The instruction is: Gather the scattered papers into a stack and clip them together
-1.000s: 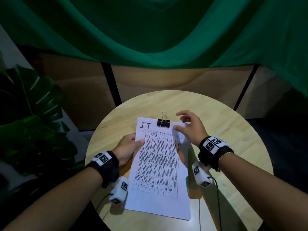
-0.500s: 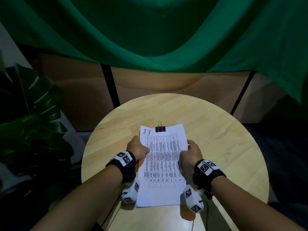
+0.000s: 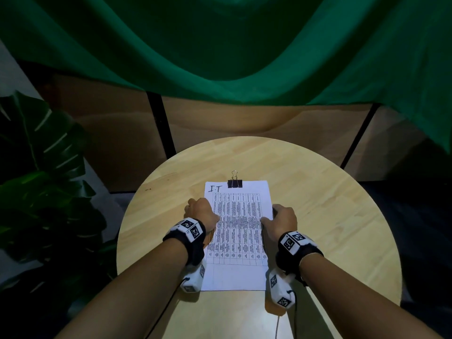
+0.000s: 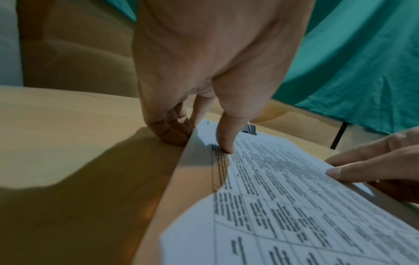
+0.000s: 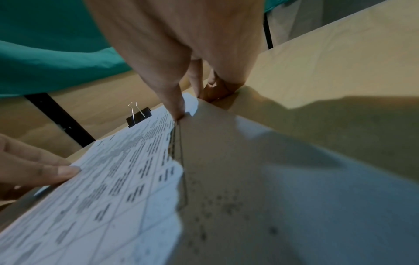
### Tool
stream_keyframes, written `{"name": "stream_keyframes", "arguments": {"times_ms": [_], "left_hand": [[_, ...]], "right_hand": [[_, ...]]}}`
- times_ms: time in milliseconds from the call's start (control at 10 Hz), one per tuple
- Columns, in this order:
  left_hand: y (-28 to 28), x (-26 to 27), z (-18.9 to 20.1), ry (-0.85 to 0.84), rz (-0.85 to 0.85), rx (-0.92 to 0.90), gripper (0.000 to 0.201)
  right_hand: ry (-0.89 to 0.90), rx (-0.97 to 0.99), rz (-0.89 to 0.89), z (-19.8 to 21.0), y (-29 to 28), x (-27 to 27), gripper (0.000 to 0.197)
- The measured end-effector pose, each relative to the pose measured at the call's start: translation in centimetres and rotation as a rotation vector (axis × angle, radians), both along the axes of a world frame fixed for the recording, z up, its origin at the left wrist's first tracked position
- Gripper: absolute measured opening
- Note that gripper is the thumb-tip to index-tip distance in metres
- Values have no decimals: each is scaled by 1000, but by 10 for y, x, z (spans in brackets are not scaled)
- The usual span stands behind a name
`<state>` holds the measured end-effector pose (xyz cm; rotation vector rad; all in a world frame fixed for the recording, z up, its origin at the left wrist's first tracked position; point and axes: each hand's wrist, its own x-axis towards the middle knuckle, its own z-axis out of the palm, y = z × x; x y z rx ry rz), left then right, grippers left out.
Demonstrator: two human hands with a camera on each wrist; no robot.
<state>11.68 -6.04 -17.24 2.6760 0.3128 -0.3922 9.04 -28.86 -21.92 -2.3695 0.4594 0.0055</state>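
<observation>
So we're basically at the tail end of this one: the paper stack [image 3: 238,231] sits squared up in the middle of the round wooden surface [image 3: 330,204], and the black binder clip [image 3: 235,183] is already biting the middle of its far edge, wire handles sticking up. Our left hand [image 3: 200,212] pinches the left long edge, thumb on top of the printed table and the other fingers curled down against the surface beside the sheets. Our right hand [image 3: 281,220] does the same on the right edge, thumb pressing the top sheet, the rest tucked at or under the edge; the wrist view shows that side lifted a little. We count 1 clip and can't tell how many sheets it holds. Our read is that gathering and clipping are done and this is just a final straighten or set-down. Next move probably only needs us to lay the stack flat, let go on both sides, and maybe check that the clip grips every sheet.
</observation>
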Motion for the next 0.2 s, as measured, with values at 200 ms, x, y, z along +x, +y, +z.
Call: {"name": "stream_keyframes", "arguments": {"times_ms": [200], "left_hand": [[11,2,-5,20,-39,-57,36]], "right_hand": [[34,52,52,25,-6,-8,26]]}}
